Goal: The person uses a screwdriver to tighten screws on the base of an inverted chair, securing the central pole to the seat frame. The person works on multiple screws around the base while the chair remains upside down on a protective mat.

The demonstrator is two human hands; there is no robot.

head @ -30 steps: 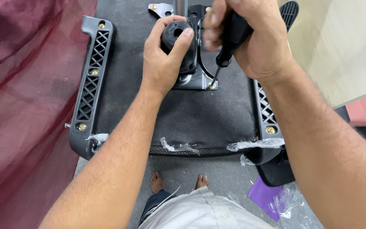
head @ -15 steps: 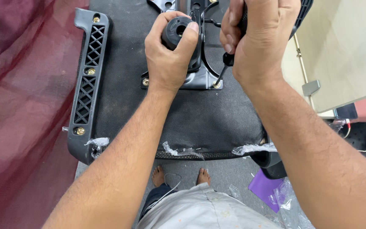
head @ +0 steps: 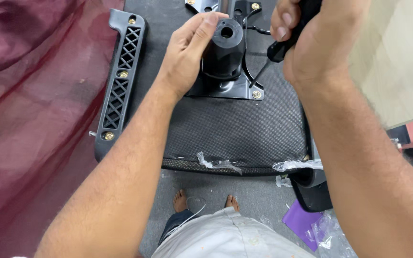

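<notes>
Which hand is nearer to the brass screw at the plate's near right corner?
Right. The right hand holds a screwdriver whose tip points at the brass screw; the left hand grips the black cylinder, further left.

- Black cylindrical hub (head: 224,48) with a round hole in its top, upright on a metal mounting plate (head: 225,88) lying flat on the dark fabric underside of an upturned seat.
- Black-handled screwdriver (head: 283,45), tilted, thin shaft slanting down-left, tip at the plate's edge near a brass bolt (head: 257,94).
</notes>
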